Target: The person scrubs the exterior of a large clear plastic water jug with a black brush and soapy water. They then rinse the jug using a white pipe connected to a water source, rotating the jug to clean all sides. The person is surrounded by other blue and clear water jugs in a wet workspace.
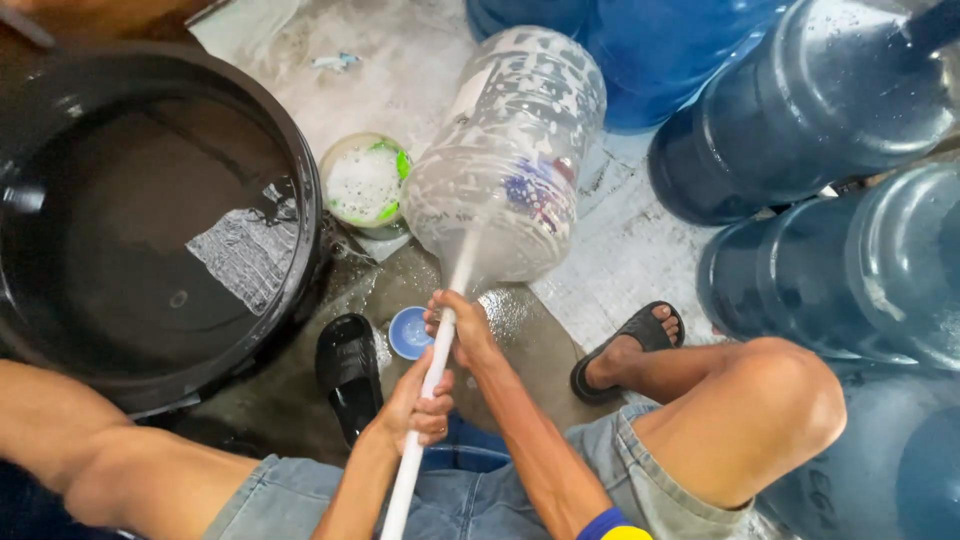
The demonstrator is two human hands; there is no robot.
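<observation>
A large clear water jug point(510, 150), sudsy inside, lies tilted on the wet floor with its mouth towards me. A long white rod point(432, 385) runs from my lap into the jug's mouth. My right hand point(462, 325) grips the rod nearest the jug. My left hand point(418, 405) grips it lower down, close to my lap. A small blue cap point(408, 332) lies on the floor just left of my right hand.
A big black tub of water point(150, 215) stands at the left. A small bowl of soapy foam point(365, 182) sits between tub and jug. Several blue water jugs point(810, 110) crowd the right and back. My feet wear black sandals point(348, 370).
</observation>
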